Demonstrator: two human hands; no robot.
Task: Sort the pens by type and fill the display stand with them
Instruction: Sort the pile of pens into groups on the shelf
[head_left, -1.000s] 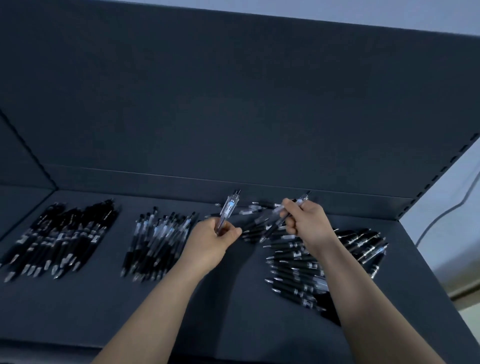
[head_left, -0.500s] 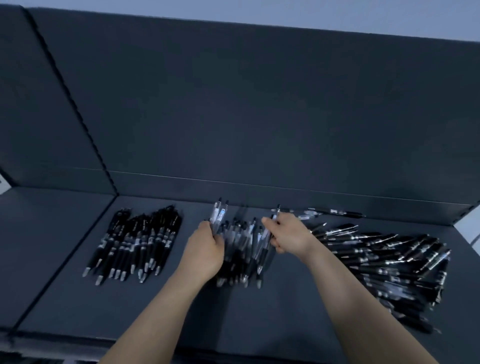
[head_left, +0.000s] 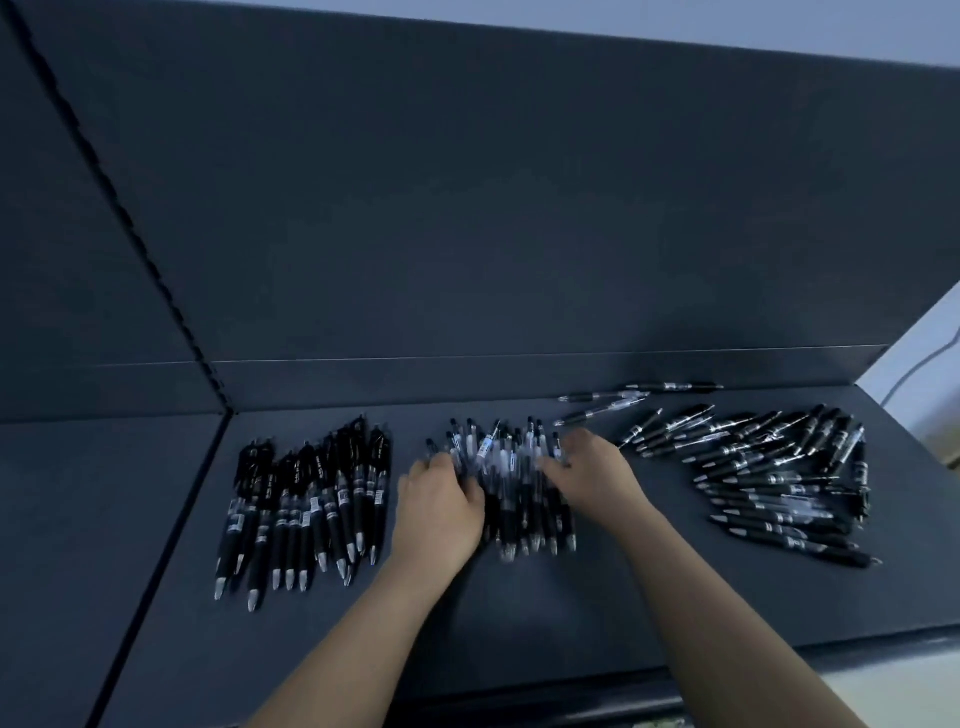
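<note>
Three groups of black click pens lay on the dark grey display shelf (head_left: 519, 613): a tidy left row (head_left: 311, 499), a middle bundle (head_left: 514, 483) with clear barrels, and a loose right heap (head_left: 769, 467). The left hand (head_left: 441, 512) and the right hand (head_left: 595, 473) touched the middle bundle from both sides. Their fingers (head_left: 551, 464) were blurred and partly hidden among pens, so whether they gripped any could not be told.

three black pen groups (head_left: 511, 488) on dark display stand shelf (head_left: 519, 613), right heap loose
</note>
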